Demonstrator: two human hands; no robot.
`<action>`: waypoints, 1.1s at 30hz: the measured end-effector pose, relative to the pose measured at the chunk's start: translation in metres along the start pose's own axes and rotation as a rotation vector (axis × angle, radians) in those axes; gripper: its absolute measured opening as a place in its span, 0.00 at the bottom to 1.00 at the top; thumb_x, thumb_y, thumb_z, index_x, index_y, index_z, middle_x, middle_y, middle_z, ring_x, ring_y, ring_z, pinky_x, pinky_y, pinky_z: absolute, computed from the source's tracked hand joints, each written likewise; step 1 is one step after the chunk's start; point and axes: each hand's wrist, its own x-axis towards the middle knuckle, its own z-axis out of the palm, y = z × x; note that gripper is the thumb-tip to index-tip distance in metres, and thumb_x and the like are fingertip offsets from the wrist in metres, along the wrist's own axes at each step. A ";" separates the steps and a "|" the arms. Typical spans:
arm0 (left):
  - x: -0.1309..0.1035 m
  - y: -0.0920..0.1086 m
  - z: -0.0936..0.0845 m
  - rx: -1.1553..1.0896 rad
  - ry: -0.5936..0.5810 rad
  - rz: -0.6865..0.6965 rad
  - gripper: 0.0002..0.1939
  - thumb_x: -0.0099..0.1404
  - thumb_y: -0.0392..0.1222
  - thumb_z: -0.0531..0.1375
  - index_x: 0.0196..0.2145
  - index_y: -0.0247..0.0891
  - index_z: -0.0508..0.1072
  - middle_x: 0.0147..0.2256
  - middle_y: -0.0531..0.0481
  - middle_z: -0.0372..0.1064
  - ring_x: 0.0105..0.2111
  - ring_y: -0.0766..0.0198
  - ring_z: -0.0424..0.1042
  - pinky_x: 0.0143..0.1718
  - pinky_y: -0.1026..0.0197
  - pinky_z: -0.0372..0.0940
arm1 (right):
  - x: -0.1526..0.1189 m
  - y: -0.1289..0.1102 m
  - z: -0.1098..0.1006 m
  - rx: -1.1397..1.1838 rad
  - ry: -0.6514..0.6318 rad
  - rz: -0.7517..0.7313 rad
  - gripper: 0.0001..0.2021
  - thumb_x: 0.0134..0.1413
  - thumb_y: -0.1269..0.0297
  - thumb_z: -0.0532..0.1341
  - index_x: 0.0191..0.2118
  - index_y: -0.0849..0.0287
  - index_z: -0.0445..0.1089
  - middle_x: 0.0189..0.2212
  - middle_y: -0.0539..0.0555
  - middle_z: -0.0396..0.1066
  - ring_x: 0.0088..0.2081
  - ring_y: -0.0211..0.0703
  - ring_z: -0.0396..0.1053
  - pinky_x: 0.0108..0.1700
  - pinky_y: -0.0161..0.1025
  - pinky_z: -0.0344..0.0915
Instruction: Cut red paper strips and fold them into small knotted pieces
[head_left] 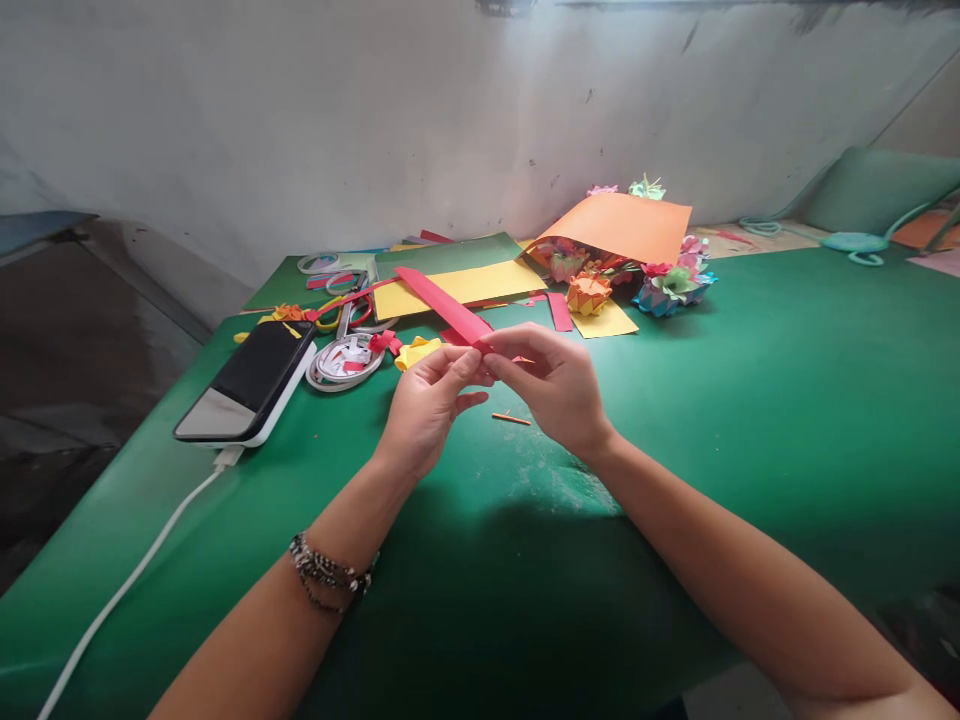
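Observation:
A long red paper strip [446, 308] slants up and to the left from between my hands, over yellow paper [487, 287]. My left hand [431, 405] pinches the strip's near end between thumb and fingers. My right hand [551, 385] grips the same end from the right, its fingertips touching those of my left hand. The fingers cover the very tip of the strip. Just below the hands, a thin brown stick [511, 419] lies on the green table [712, 430].
At left are a phone on a white power bank [251, 385] with a cable, a tape roll [345, 362] and scissors [345, 312]. Yellow and red paper flowers [417, 352] sit behind my left hand. Orange paper [615, 232] rests over several folded-paper flower pots [589, 292] at the back.

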 end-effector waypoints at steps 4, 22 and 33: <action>-0.002 0.002 -0.002 0.216 -0.008 0.192 0.10 0.51 0.45 0.63 0.26 0.35 0.70 0.22 0.53 0.69 0.24 0.71 0.69 0.25 0.69 0.66 | 0.002 -0.002 0.000 0.109 0.013 0.137 0.03 0.43 0.69 0.61 0.28 0.61 0.70 0.24 0.48 0.70 0.26 0.32 0.67 0.29 0.33 0.67; -0.004 0.003 -0.007 0.796 0.052 0.816 0.07 0.55 0.40 0.61 0.34 0.40 0.73 0.28 0.53 0.73 0.27 0.69 0.70 0.30 0.64 0.66 | 0.005 -0.006 -0.008 0.275 -0.199 0.196 0.08 0.43 0.67 0.62 0.30 0.59 0.61 0.22 0.44 0.66 0.24 0.28 0.63 0.27 0.30 0.62; -0.006 0.003 -0.006 0.848 0.132 0.830 0.07 0.56 0.42 0.60 0.33 0.41 0.74 0.28 0.52 0.74 0.26 0.67 0.71 0.29 0.63 0.66 | 0.005 -0.004 -0.007 0.191 -0.143 0.127 0.08 0.42 0.64 0.63 0.31 0.58 0.67 0.23 0.46 0.68 0.27 0.31 0.66 0.29 0.31 0.65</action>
